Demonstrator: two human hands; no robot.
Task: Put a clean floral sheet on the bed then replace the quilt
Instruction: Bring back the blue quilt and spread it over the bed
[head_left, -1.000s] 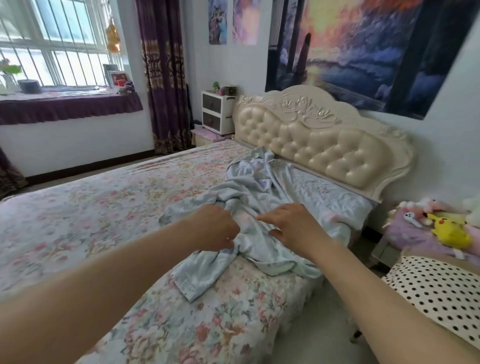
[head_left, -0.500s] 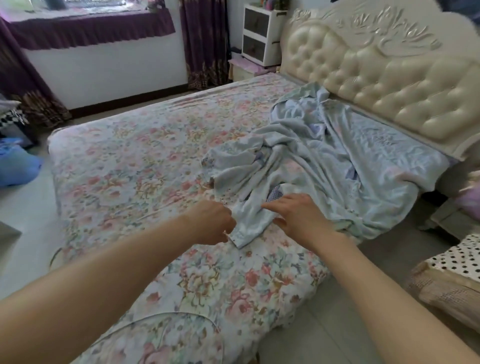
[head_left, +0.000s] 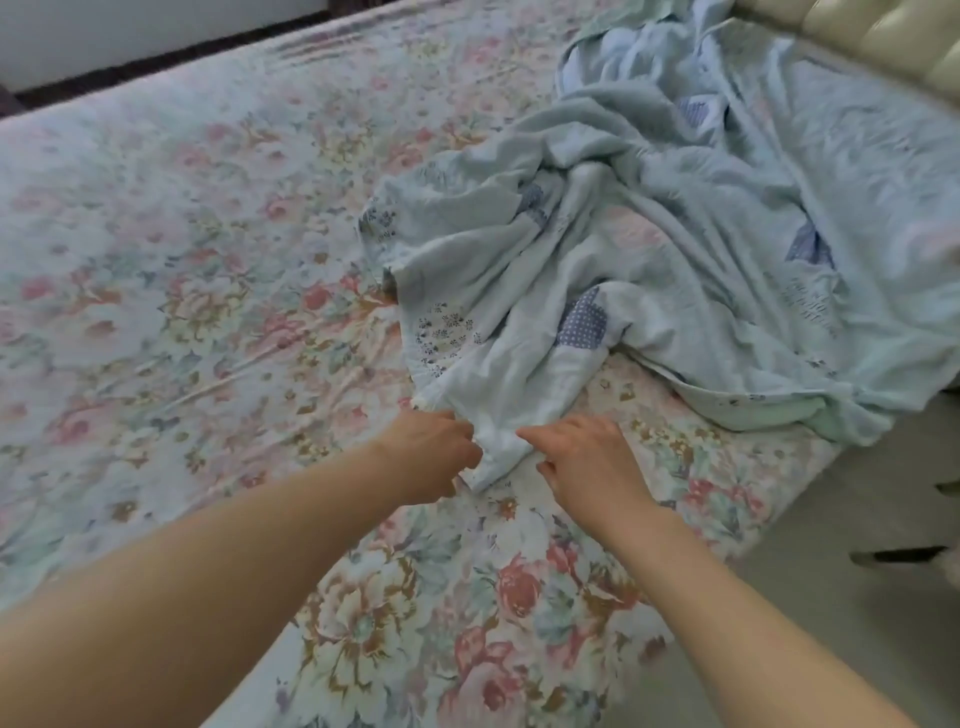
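I judge the sheet step done and the quilt step in hand: the floral sheet (head_left: 218, 270) already covers the bed, lying mostly flat with a few shallow creases radiating toward the middle, and I am now working the pale blue quilt (head_left: 675, 218) back into place. It sits bunched toward the headboard (head_left: 857, 36) end on the right side of the bed, its far part spilling a little over the mattress edge, with one narrow corner drawn out toward me. My left hand (head_left: 431, 457) has its grip curled and pinching that corner from the left; my right hand (head_left: 587, 462) rests beside it with fingers bent down onto the same corner, thumb tucked under, though I cannot tell for certain how firmly it holds. The two hands are close, the cloth corner between them. The next move, as I read it, calls for separating the hands along the hem to find a straight edge, then lifting and drawing the quilt down the bed so it spreads rather than drags the sheet into wrinkles. The quilt looks thin, soft and limp, folding in deep ropey ridges, with small dotted blue patches and sprigged print; the sheet is smooth cotton with large pink and tan blooms.
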